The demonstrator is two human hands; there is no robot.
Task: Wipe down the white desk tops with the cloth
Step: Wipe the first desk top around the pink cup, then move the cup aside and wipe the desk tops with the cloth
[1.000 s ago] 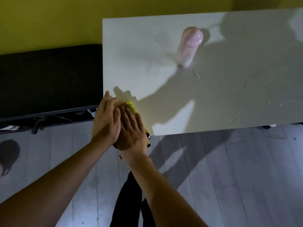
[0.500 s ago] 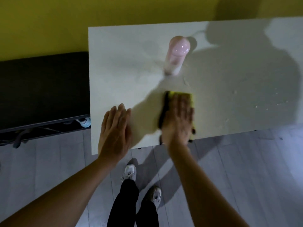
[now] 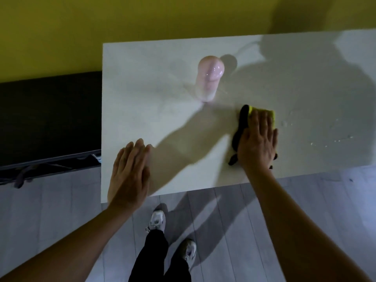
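Observation:
The white desk top (image 3: 142, 102) fills the middle of the head view, against a yellow wall. My right hand (image 3: 257, 139) lies flat with straight fingers on a yellow and black cloth (image 3: 243, 119), pressing it onto the desk near the front edge. My left hand (image 3: 130, 169) rests flat on the desk's front left corner, fingers straight and holding nothing. Water droplets (image 3: 325, 139) dot the desk to the right of the cloth.
A pink bottle (image 3: 209, 78) stands upright on the desk behind and left of the cloth. A black bench or cabinet (image 3: 48, 117) sits left of the desk. Grey plank floor and my own legs and shoes (image 3: 156, 220) lie below the front edge.
My right hand has slid the cloth from the front left corner rightwards across the desk. My left hand came off the cloth and now lies flat by that corner.

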